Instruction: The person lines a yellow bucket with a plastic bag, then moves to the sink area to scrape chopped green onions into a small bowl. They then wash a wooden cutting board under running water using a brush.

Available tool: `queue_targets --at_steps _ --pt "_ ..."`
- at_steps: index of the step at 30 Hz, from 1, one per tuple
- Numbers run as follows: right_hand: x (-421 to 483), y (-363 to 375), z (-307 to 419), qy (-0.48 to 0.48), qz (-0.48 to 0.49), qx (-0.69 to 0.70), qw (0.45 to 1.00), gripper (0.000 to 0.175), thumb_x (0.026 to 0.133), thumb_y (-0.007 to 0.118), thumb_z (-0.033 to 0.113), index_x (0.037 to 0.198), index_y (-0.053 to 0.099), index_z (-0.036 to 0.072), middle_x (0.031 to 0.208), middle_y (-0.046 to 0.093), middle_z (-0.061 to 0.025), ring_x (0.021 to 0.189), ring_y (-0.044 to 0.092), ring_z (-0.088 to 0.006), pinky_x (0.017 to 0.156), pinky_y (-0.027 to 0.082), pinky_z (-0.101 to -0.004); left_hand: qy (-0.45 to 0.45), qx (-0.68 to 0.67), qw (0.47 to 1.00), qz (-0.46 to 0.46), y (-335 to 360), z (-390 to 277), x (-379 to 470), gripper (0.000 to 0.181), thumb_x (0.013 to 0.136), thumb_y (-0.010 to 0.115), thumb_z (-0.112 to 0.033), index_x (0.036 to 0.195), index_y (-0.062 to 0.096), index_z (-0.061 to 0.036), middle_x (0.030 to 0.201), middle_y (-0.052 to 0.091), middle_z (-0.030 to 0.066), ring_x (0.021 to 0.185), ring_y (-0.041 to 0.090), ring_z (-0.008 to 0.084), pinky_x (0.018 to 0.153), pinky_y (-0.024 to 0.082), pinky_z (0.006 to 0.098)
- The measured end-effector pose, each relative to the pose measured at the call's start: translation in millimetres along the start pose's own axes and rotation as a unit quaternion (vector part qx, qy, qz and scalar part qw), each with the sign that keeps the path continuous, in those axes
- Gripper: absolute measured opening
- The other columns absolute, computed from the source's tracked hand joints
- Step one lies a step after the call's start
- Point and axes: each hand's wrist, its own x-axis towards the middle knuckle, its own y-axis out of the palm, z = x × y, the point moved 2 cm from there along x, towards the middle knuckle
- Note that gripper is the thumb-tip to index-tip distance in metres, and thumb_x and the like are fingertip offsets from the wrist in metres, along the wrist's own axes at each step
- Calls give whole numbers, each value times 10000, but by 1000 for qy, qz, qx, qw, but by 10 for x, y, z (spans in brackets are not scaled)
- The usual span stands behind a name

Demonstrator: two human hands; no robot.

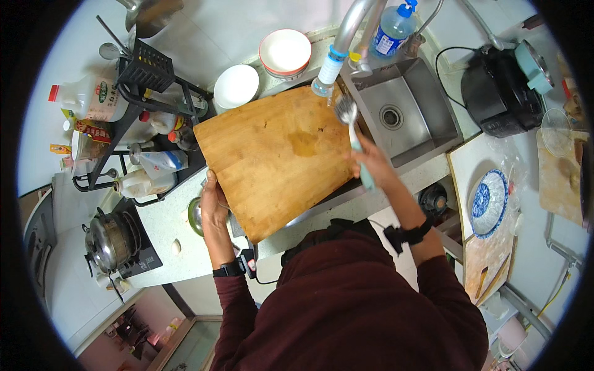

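A large wooden cutting board (274, 162) lies over the left part of the sink, with a wet patch on its surface. My left hand (214, 199) grips the board's left edge, thumb on top. In my right hand (373, 162) is a scrub brush (355, 139) with a pale green handle and a grey scrubbing head; it is over the board's right edge. Above the brush head hangs the faucet (345, 39) with a clear filter nozzle, water at its tip.
The steel sink basin (403, 106) opens to the right. Behind the board stand a white bowl (236, 86) and stacked red-rimmed bowls (285, 52). A soap bottle (392, 32) is beside the faucet. Left are a black rack (111, 143) with bottles and a steel pot (109, 241).
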Motion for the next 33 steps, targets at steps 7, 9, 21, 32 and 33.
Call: queue_targets --at_steps 7,9,21,32,33 --pt "-436 244 -499 125 22 36 991 332 982 393 263 1241 446 62 656 465 -29 416 440 -101 355 370 -281 -3 31 999 -22 -80 32 -11 432 960 445 -374 1232 497 -43 1146 609 108 1010 607 226 835 508 350" --pt "-210 388 -430 90 28 -15 995 299 988 383 308 1190 444 96 617 445 -21 394 409 -112 354 366 -276 -10 56 998 -17 -67 21 -7 475 961 416 -413 1276 468 -62 1205 583 112 1068 585 233 875 495 365" --pt "-367 250 -610 131 85 -86 984 446 976 324 464 947 488 50 515 432 -18 343 397 -126 319 336 -290 -7 46 998 -48 26 9 44 432 960 449 -376 1202 514 -24 1118 618 122 973 617 229 800 512 361" --pt "20 495 -322 109 86 -68 988 488 973 325 467 804 482 37 486 450 -35 313 413 -151 303 351 -298 30 50 996 -67 160 35 49 428 940 497 -373 1172 537 -16 1054 638 121 901 637 221 720 520 341" --pt "-225 541 -421 141 123 -97 978 491 973 331 454 764 483 37 456 458 -47 301 421 -156 292 343 -297 24 51 996 -69 155 44 41 427 938 500 -377 1165 542 -18 1042 641 118 887 640 218 706 521 336"
